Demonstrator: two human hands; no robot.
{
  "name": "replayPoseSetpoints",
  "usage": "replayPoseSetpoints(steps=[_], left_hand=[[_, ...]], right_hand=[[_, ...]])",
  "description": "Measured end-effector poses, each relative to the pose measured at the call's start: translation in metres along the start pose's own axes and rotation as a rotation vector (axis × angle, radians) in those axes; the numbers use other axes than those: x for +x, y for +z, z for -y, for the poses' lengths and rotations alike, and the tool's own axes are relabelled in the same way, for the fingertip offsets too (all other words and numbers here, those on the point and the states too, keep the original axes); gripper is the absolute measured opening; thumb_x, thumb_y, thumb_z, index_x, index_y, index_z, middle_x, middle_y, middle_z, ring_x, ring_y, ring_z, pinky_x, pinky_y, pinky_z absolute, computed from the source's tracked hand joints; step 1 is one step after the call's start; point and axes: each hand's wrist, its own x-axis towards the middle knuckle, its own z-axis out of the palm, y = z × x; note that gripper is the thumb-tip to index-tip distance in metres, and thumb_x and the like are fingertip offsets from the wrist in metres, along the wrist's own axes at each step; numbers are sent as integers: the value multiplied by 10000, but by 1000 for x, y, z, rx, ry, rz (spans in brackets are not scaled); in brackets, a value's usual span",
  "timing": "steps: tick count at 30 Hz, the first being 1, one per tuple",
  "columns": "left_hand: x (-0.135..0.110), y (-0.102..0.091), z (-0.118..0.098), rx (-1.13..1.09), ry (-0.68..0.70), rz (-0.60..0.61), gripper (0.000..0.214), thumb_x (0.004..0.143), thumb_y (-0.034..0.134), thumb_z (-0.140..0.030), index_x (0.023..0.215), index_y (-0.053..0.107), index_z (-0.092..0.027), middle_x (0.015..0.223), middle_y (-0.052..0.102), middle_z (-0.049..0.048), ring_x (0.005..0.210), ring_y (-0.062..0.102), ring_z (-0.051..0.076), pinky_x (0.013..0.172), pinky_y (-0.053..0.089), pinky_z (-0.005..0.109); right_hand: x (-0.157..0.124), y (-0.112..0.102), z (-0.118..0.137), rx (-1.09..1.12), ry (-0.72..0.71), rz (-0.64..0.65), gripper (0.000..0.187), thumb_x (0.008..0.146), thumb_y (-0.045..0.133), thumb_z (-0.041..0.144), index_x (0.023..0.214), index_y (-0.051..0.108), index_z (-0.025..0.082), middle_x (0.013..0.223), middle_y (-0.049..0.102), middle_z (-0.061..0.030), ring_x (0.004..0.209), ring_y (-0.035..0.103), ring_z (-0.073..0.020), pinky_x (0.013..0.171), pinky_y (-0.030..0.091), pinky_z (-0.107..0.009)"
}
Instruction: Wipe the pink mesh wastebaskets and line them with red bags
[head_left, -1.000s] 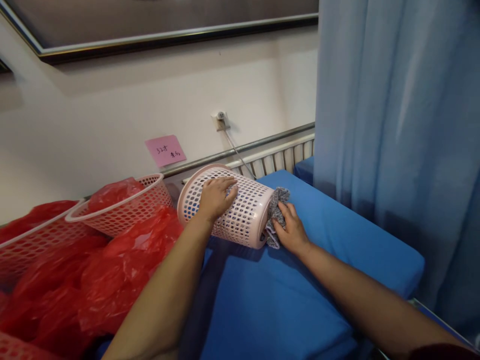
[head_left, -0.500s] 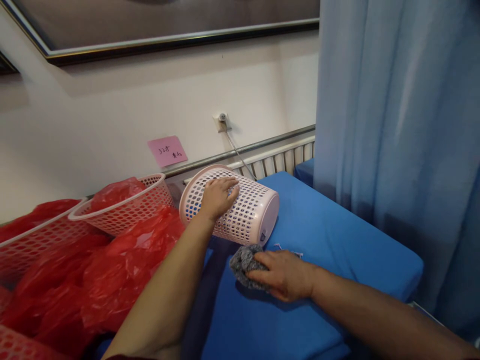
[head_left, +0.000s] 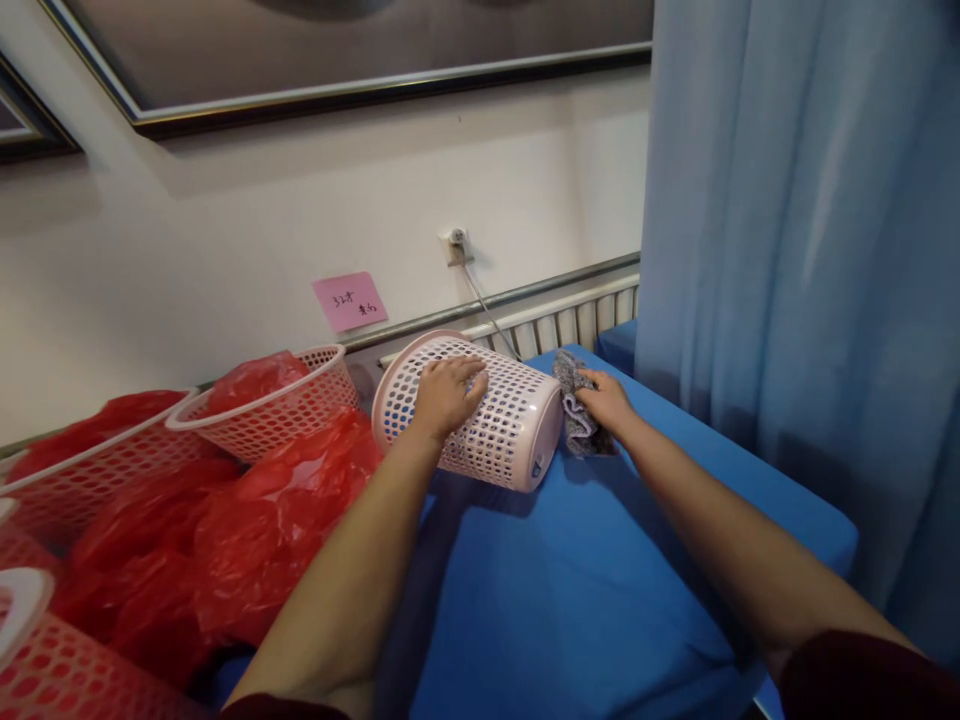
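Curtain (head_left: pixel 795 250) in pale blue hangs at the right, beside a blue bed (head_left: pixel 570 600). Red plastic bags (head_left: pixel 277 510) and red mesh baskets (head_left: pixel 277 420) crowd the left. A pink perforated basket (head_left: pixel 510 430) lies on its side on the bed, base turned toward the right. The left arm reaches forward, the left hand (head_left: pixel 448 395) laid palm down on the basket's upper wall, grip apart, fingers loosely spread. The right arm stretches further, the right hand (head_left: pixel 606 400) with its grip clamped on a grey cloth (head_left: pixel 574 410) just beside the basket's base.
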Motion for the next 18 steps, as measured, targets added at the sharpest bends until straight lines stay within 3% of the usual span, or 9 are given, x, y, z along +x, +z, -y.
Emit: replayPoseSetpoints(steps=[2,4,6,8,11,14,16,18], left_hand=[[0,0,0,0,0,1,392,985,467,-400,1222,741,-252,1344,716,56,1304,613,266,1147,368,495],[0,0,1,0,1,5,389,984,468,-402,1224,739,-259,1343,717,53,1307,611,265,1147,370,492],[1,0,1,2,0,7,386,986,466,-403,1224,737,-266,1344,717,51,1310,609,263,1148,369,489],[2,1,1,4,-2,6,380,986,466,-393,1220,737,-265,1344,717,53,1306,611,264,1146,371,487],[3,1,-1,4,3,5,376,984,467,-372,1216,737,-253,1339,719,58,1293,620,266,1138,378,480],[4,1,-3,3,6,6,377,982,470,-360,1220,734,-234,1337,720,65,1292,620,269,1135,378,476],[4,1,-4,5,0,5,376,984,470,-355,1219,734,-228,1339,719,66,1292,619,272,1136,373,478],[4,0,-5,7,-11,3,373,987,471,-355,1219,735,-232,1346,715,63,1296,615,271,1141,365,475]], right_hand=[[-5,7,-16,0,81,90,295,720,581,162,960,754,154,893,756,-75,833,711,-236,803,577,-360],[-19,17,-29,-12,153,197,136,694,630,169,787,728,156,675,719,-45,605,659,-201,621,542,-307],[-37,27,-36,-40,192,295,31,661,668,158,675,691,172,553,666,-9,506,597,-167,542,484,-265],[-56,34,-37,-72,195,376,52,653,671,141,629,679,187,511,637,13,482,561,-144,525,446,-243],[-94,39,-30,-104,149,471,97,645,668,109,631,698,200,554,653,14,513,559,-144,547,440,-254],[-135,40,-15,-87,91,594,220,617,686,73,770,763,210,660,693,17,571,601,-156,595,492,-273],[-152,35,1,13,-77,657,371,636,695,71,958,786,231,831,732,4,720,676,-175,721,557,-294],[-152,27,18,123,-346,545,491,711,681,98,1169,742,265,1111,713,-30,1009,695,-204,933,556,-339]])
